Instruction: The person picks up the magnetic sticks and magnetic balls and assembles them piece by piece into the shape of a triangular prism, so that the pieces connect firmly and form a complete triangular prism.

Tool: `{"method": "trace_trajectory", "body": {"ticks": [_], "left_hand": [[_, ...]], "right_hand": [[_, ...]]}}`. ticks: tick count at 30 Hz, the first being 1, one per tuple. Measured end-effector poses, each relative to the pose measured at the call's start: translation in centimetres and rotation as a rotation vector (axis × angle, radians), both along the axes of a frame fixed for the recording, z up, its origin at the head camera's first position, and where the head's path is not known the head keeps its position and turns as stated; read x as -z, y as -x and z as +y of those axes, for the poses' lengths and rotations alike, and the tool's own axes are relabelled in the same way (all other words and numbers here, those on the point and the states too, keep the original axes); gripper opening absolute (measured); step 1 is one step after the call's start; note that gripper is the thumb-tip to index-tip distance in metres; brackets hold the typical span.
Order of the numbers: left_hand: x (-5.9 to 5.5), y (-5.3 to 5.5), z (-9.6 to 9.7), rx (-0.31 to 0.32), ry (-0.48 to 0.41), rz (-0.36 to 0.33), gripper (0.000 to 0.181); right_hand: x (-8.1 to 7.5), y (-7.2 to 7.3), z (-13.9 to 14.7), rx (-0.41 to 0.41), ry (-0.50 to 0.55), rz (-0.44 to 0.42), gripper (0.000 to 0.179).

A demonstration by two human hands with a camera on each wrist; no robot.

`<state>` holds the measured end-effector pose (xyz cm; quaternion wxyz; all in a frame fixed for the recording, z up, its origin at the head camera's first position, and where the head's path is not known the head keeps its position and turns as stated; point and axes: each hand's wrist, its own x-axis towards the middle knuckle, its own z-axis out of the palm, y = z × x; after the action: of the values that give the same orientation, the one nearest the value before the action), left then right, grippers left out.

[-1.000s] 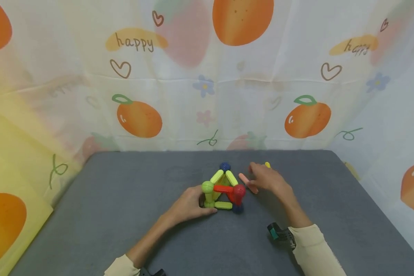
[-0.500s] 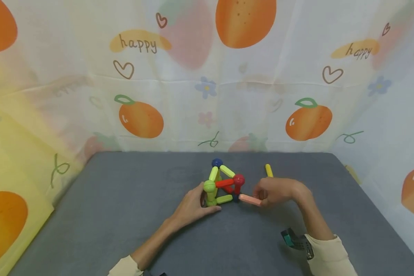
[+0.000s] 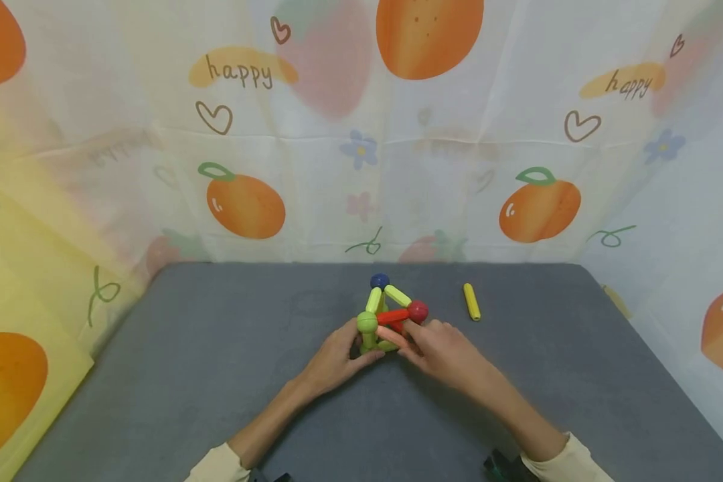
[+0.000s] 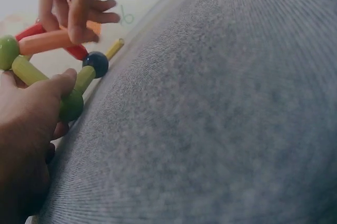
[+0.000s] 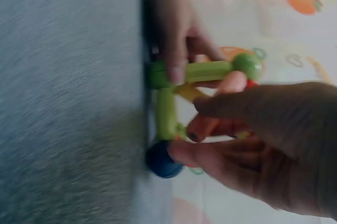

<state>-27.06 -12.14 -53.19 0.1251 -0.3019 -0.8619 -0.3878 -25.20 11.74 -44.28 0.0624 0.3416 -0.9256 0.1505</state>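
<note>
A ball-and-stick toy frame of green, red and dark blue balls joined by lime and red sticks stands mid-table. My left hand (image 3: 333, 360) holds it at the left, thumb by the lower green ball (image 4: 72, 106). Between thumb and fingers, my right hand (image 3: 452, 355) pinches a salmon-pink toy stick (image 3: 391, 337). That stick's far end meets the upper green ball (image 3: 367, 322), below the red stick (image 3: 393, 316) that runs to the red ball (image 3: 418, 311). The near dark blue ball (image 5: 162, 161) sits by my right fingers, hidden behind them in the head view.
A loose yellow stick (image 3: 472, 302) lies on the grey table (image 3: 217, 375), to the right behind the frame. A fruit-print curtain (image 3: 313, 201) hangs along the back edge and both sides.
My right hand has taken the salmon-pink stick off the table and brought it left to the upper green ball. The frame has turned a little in my left hand.
</note>
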Motion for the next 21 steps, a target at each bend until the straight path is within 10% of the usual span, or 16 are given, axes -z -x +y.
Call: {"method": "trace_trajectory", "body": {"ticks": [9, 21], "left_hand": [[-0.2, 0.0, 0.0, -0.004, 0.027, -0.004, 0.037], [-0.1, 0.1, 0.0, 0.016, 0.021, -0.036, 0.040]], "right_hand": [[2.5, 0.8, -0.6, 0.106, -0.157, 0.408, 0.031], [2.3, 1.0, 0.4, 0.080, -0.201, 0.338, 0.029]]}}
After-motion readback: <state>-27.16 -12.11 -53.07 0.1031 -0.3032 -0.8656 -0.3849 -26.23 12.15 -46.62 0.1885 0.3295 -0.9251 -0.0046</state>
